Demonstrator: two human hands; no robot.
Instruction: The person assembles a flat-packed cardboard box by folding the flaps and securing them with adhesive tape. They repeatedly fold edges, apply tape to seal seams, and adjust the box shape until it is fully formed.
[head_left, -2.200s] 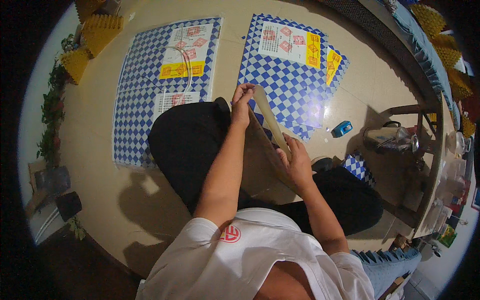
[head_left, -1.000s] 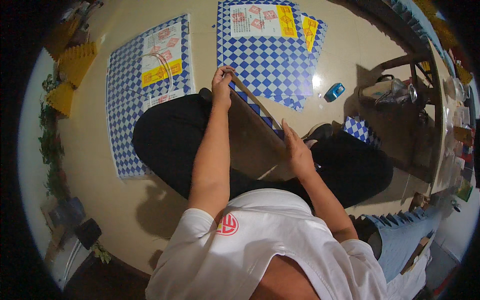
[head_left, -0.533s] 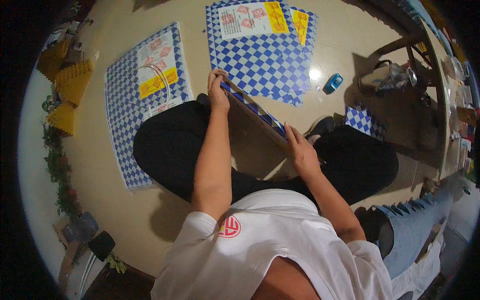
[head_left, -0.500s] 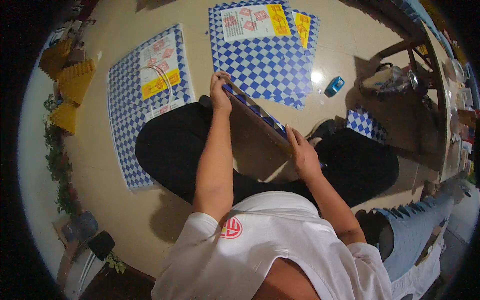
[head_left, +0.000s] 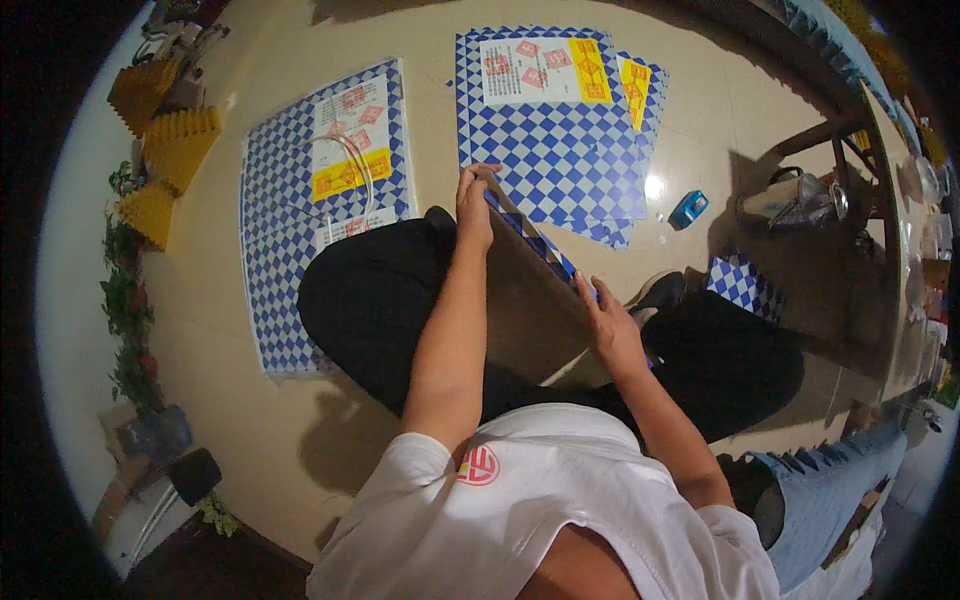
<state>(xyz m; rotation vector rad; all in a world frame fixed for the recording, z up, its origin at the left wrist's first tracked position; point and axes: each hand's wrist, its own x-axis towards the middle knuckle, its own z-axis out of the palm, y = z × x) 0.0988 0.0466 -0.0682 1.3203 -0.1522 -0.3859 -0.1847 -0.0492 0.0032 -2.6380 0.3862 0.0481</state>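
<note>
Flattened carton sheet (head_left: 535, 290): a blue-and-white checkered sheet with a plain brown inner face, held on edge and slanting above the person's lap, over the black trousers (head_left: 370, 300).
Left hand (head_left: 473, 200): fingers curled over the sheet's far upper corner, thumb side pressed to the brown face; it pinches that corner.
Right hand (head_left: 608, 325): fingers spread along the sheet's near lower edge, palm against the checkered side, steadying it.
Head view, floor: the person sits on a pale tiled floor (head_left: 250, 440), legs bent, one dark shoe (head_left: 660, 292) showing beside the right hand.
Done so far, as a judgement: the sheet looks lifted and partly turned but not yet opened or folded into any box shape; its faces lie flat together.
Left to handle, as a judgement: a stack of similar checkered sheets (head_left: 560, 130) lies flat on the floor just beyond the left hand, and another checkered sheet (head_left: 325, 200) lies to the left, with a thin white loop across it; both appear untouched.
Containers: none stands assembled in view, so nothing is held inside one. A small checkered piece (head_left: 742, 283) lies near the right knee; whether it is folded I cannot tell.
Other things: a small blue object (head_left: 688, 209) on the floor, yellow ridged foam pieces (head_left: 165, 130) at the far left, a green vine (head_left: 125, 320) along the wall.
</note>
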